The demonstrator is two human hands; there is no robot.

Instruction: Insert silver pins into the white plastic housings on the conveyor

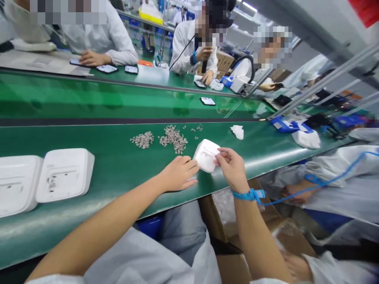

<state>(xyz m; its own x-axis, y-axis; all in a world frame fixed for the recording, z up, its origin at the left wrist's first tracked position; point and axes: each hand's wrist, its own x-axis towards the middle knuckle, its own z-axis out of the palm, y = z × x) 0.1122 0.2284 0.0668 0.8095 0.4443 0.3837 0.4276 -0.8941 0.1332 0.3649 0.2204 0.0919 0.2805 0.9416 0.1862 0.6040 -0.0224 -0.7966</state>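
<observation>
In the head view, the right hand pinches the right edge of a white housing near the table's front edge. The left hand meets its left side, fingers loosely bent — whether gripping, I cannot tell. At far left sit two other casings, one cut off by the view's edge; green surface stretches between them and the left hand. Two piles of metal pieces — too small to count — lie beyond.
</observation>
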